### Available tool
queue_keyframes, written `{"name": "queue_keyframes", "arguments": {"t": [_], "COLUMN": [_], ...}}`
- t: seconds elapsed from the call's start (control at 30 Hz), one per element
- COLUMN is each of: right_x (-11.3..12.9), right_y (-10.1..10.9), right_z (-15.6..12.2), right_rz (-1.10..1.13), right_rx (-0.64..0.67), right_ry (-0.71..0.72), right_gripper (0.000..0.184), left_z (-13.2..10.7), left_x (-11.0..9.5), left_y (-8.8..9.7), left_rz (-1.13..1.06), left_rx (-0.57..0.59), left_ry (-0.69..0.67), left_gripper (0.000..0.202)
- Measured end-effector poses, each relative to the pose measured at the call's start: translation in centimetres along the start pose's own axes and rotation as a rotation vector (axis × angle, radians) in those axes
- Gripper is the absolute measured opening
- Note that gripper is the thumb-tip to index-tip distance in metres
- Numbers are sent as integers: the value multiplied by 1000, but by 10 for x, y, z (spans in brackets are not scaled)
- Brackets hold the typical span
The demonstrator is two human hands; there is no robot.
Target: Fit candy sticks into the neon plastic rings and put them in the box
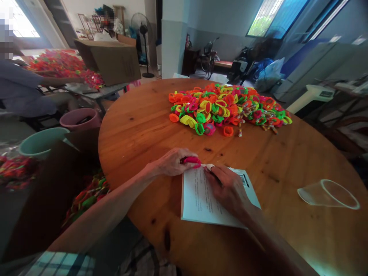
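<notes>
A bright pink band point(192, 161), like a plastic toy bracelet, is held in my left hand point(174, 161), whose fingers are wrapped round it. My right hand point(228, 186) lies over a white booklet point(198, 207) with printed text and a barcode. Its fingers are pinched together close to the pink band. Something small and white point(209, 166) shows at these fingertips, too small to name. Beyond both hands, a heap of neon bands point(207, 107) in orange, yellow, green and pink lies on the round wooden table point(138, 126).
A clear plastic cup point(327, 194) lies on its side at the right. Left of the table stand an open cardboard box point(43, 199) with more bands, a green tub point(43, 140) and a pink tub point(79, 118). Another person point(21, 88) sits at a heaped table behind.
</notes>
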State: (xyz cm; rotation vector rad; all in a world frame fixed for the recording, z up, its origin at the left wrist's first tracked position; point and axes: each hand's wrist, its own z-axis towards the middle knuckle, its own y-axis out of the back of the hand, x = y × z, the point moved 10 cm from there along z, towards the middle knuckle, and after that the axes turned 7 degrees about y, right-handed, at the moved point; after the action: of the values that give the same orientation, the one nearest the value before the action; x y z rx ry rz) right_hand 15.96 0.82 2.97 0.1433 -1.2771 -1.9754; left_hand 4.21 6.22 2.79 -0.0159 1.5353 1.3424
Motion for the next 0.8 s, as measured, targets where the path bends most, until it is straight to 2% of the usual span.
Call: {"name": "queue_keyframes", "arguments": {"t": [0.5,0.8], "right_x": [0,16], "right_y": [-3,-8], "right_z": [1,2], "right_rz": [-58,-127], "right_rx": [-38,34], "right_ry": [-5,168], "right_gripper": [21,17], "left_z": [-1,-1], "left_x": [1,-3], "left_y": [-1,0], "left_rz": [18,16], "left_rx": [-9,17], "left_ry": [5,16], "left_gripper": [24,27]}}
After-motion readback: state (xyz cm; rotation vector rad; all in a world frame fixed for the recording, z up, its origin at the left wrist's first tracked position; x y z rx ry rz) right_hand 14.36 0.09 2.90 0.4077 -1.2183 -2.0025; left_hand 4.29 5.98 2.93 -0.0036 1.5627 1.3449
